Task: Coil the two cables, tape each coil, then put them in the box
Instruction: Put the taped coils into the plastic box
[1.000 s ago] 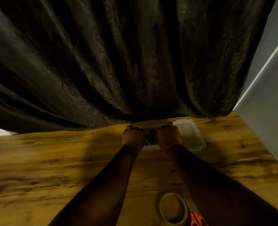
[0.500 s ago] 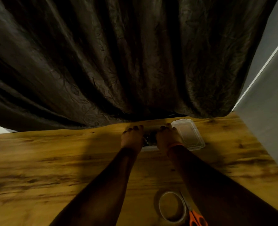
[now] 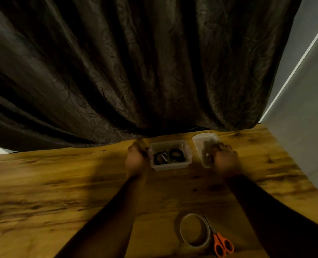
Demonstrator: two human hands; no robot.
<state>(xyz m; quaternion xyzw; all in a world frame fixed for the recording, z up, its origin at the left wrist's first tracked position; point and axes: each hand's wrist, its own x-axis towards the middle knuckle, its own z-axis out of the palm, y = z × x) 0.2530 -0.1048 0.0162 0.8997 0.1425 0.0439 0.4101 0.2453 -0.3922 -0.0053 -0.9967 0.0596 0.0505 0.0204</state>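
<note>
Both hands have drawn apart since the earlier frames, where they were bunched together over the box; its inside is now uncovered.

Head view: the clear plastic box stands open just right of centre frame, on the far part of the wooden table. Two dark cable coils lie side by side in it, the left coil and the right coil, close together. The left hand sits just beside the box's left wall; it is blurred, so I cannot tell whether its fingers are spread or curled. The right hand rests on the clear lid, which lies on the table right of the box, apart from it; its fingers curl over the lid's right edge, gripping it. At the lower right of the frame a tape roll lies flat, with orange-handled scissors touching its right side. A dark curtain fills the upper frame, and a pale wall stands at the right.
</note>
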